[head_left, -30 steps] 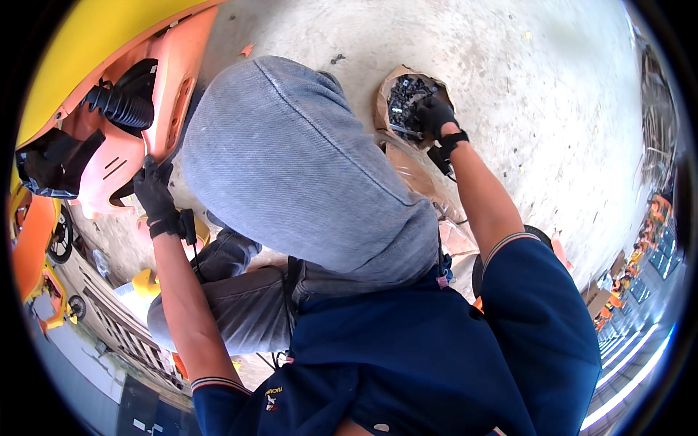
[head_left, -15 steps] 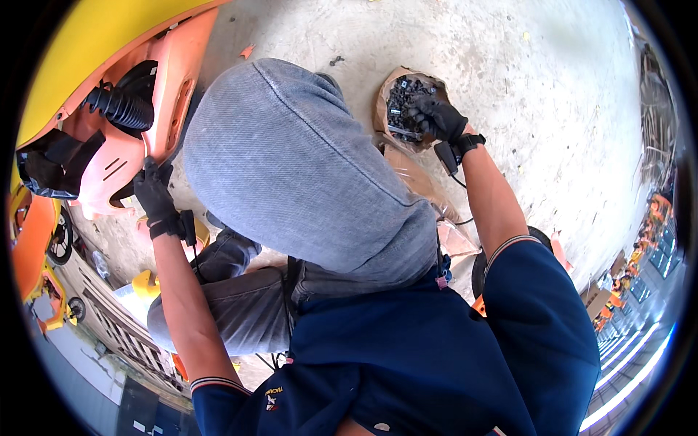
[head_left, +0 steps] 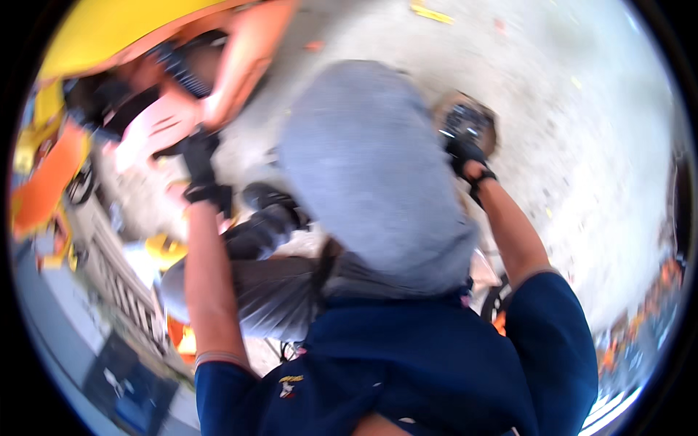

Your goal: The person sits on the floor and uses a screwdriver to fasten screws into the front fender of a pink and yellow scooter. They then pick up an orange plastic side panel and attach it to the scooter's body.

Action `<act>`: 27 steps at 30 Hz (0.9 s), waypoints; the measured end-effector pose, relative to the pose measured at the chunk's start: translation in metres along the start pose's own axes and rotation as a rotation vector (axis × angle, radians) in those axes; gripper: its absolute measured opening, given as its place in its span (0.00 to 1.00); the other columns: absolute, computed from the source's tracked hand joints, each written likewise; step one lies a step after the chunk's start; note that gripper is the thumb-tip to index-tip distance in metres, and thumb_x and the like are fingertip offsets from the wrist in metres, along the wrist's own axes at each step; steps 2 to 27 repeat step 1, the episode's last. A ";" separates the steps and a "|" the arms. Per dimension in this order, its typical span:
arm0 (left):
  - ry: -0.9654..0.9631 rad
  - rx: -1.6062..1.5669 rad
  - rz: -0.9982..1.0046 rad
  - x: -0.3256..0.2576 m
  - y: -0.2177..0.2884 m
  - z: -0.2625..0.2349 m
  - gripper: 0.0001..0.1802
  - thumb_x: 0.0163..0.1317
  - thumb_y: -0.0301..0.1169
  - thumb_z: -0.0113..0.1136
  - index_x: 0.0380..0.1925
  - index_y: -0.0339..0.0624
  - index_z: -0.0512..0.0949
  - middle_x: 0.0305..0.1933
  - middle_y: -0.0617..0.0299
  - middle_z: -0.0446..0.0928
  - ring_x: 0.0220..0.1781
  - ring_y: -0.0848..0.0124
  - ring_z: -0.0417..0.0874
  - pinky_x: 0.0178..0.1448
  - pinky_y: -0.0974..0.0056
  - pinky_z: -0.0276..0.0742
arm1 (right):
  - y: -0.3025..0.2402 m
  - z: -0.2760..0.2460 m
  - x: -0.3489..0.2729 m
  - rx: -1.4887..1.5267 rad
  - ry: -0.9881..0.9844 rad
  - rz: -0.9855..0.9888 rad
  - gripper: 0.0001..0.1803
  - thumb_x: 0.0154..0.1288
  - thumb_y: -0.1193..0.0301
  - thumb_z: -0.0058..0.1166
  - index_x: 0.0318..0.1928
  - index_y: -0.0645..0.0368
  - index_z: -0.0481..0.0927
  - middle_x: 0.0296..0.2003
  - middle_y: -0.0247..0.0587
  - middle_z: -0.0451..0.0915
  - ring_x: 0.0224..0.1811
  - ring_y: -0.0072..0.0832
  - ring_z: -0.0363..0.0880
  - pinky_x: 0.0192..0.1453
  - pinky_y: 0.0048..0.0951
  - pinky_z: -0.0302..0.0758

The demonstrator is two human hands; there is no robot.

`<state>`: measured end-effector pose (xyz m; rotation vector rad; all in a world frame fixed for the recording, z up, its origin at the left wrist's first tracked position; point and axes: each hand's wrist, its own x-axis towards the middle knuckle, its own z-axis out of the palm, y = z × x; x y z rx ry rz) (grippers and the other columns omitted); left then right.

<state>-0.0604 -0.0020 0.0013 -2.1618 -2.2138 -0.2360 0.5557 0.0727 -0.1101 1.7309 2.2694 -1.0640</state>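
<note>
The picture is smeared by motion. My left hand, in a black glove, is at the lower end of an orange plastic body panel. Its thumb sticks out to the left and its fingertips meet the panel's edge; whether they grip it is blurred. A black ribbed bellows-like part shows inside the panel. On the right, my black-gloved right hand reaches into an open brown paper bag of small dark metal hardware. Its fingers are smeared among the pieces, so any held piece cannot be made out.
My raised knee in grey denim stands between both hands. A large yellow body part fills the upper left. More orange and yellow parts lie at far left, beside a slatted grate. A yellow strip lies on the concrete floor.
The view has shifted, so panel, knee and bag all appear farther right, and it is blurrier. My left hand is still at the panel's end, my right still in the bag.
</note>
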 end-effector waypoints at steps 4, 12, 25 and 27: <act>-0.035 0.052 -0.070 -0.003 -0.004 0.007 0.07 0.52 0.31 0.59 0.28 0.42 0.75 0.23 0.55 0.74 0.30 0.57 0.73 0.37 0.54 0.66 | -0.037 0.016 0.034 0.031 -0.014 -0.090 0.13 0.54 0.69 0.54 0.39 0.61 0.81 0.36 0.59 0.79 0.42 0.51 0.78 0.43 0.44 0.75; -0.035 0.052 -0.070 -0.003 -0.004 0.007 0.07 0.52 0.31 0.59 0.28 0.42 0.75 0.23 0.55 0.74 0.30 0.57 0.73 0.37 0.54 0.66 | -0.037 0.016 0.034 0.031 -0.014 -0.090 0.13 0.54 0.69 0.54 0.39 0.61 0.81 0.36 0.59 0.79 0.42 0.51 0.78 0.43 0.44 0.75; -0.035 0.052 -0.070 -0.003 -0.004 0.007 0.07 0.52 0.31 0.59 0.28 0.42 0.75 0.23 0.55 0.74 0.30 0.57 0.73 0.37 0.54 0.66 | -0.037 0.016 0.034 0.031 -0.014 -0.090 0.13 0.54 0.69 0.54 0.39 0.61 0.81 0.36 0.59 0.79 0.42 0.51 0.78 0.43 0.44 0.75; -0.035 0.052 -0.070 -0.003 -0.004 0.007 0.07 0.52 0.31 0.59 0.28 0.42 0.75 0.23 0.55 0.74 0.30 0.57 0.73 0.37 0.54 0.66 | -0.037 0.016 0.034 0.031 -0.014 -0.090 0.13 0.54 0.69 0.54 0.39 0.61 0.81 0.36 0.59 0.79 0.42 0.51 0.78 0.43 0.44 0.75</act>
